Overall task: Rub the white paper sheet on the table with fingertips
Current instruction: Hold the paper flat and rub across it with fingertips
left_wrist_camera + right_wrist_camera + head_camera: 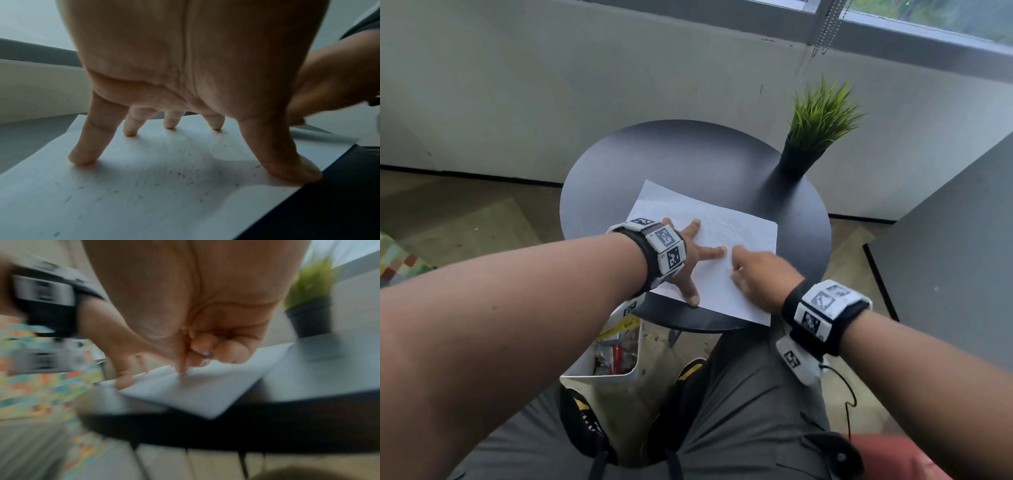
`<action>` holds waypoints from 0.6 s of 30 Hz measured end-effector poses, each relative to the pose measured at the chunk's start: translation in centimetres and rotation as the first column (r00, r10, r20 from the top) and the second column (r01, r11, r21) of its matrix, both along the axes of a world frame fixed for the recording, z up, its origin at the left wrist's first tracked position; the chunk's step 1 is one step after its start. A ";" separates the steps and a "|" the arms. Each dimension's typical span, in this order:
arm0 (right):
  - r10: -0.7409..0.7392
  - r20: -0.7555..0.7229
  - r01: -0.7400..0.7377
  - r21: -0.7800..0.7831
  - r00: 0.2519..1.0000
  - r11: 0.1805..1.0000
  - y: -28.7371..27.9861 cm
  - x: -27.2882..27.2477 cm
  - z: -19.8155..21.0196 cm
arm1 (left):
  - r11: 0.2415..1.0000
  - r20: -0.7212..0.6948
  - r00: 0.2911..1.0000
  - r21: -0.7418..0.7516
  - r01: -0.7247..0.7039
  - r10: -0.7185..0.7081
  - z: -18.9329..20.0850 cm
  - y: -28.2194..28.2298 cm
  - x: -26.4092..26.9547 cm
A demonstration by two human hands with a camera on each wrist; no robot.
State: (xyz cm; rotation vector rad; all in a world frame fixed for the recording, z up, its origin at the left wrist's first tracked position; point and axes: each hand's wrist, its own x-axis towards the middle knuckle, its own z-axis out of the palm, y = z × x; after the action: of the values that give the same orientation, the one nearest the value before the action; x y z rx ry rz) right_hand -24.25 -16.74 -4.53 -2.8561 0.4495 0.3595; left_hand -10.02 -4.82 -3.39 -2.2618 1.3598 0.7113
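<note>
While the head view looks down over both forearms, the white paper sheet (709,246) lies flat on the round dark desk (619,171), its near corner hanging just past the desk's front edge. On the sheet's left part the left hand (690,253) is spread wide, fingers straight and apart, pressing down without gripping anything. Beside it, the right hand (760,277) reaches onto the middle of the sheet with one finger stretched out to the paper; it holds nothing. A potted green plant (813,137) stands at the far right of the desk, well apart from the sheet. Below the desk's near edge sits a white bin (602,363) with mixed items

From the left wrist, the fingertips (82,160) of the left hand stand on the sheet (144,186), arched and splayed, the thumb planted close to the paper's edge beside the dark desk (339,203). Small grey flecks mark the paper

Seen from the right wrist, the picture is heavily blurred. The right hand (197,344) has most fingers curled into the palm and one finger pointing down, its tip touching the sheet (195,391). The left hand (115,353) shows behind on the sheet, and the plant (310,305) stands on the desk (318,369) at the right
</note>
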 end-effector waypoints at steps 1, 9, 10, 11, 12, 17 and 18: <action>0.089 -0.019 -0.088 0.050 0.996 0.995 1.6 -0.5 -0.1 | 1.000 0.006 1.000 0.001 0.007 -0.007 0.0 0.0 0.0; -0.091 0.019 0.090 0.020 0.996 0.996 -0.9 0.8 -0.1 | 1.000 0.011 1.000 0.001 0.012 -0.012 0.0 0.0 -0.1; -0.035 0.020 0.034 0.024 0.999 0.999 0.3 0.7 -0.4 | 1.000 0.008 1.000 0.003 0.009 -0.009 0.1 0.0 -0.1; 0.048 0.005 -0.048 0.056 0.999 0.997 1.7 0.3 -0.7 | 1.000 0.007 1.000 0.006 0.010 -0.010 0.0 0.1 -0.1; 0.138 -0.013 -0.136 0.107 0.990 0.985 3.0 -0.2 -0.6 | 1.000 0.012 1.000 0.008 0.015 -0.015 0.0 0.1 -0.1; -0.014 -0.017 0.016 0.116 1.000 0.993 -1.1 0.3 0.4 | 1.000 0.007 1.000 0.015 0.007 -0.007 0.0 0.0 -0.2; -0.076 0.005 0.076 0.081 0.997 0.994 -1.8 0.3 0.4 | 1.000 0.007 1.000 0.015 0.006 -0.006 0.1 0.1 -0.2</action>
State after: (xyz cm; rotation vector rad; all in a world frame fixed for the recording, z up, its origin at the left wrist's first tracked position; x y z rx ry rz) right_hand -23.93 -18.54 -4.15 -2.7520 0.5281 0.3444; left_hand -10.20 -4.76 -3.33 -2.2453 1.3531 0.7091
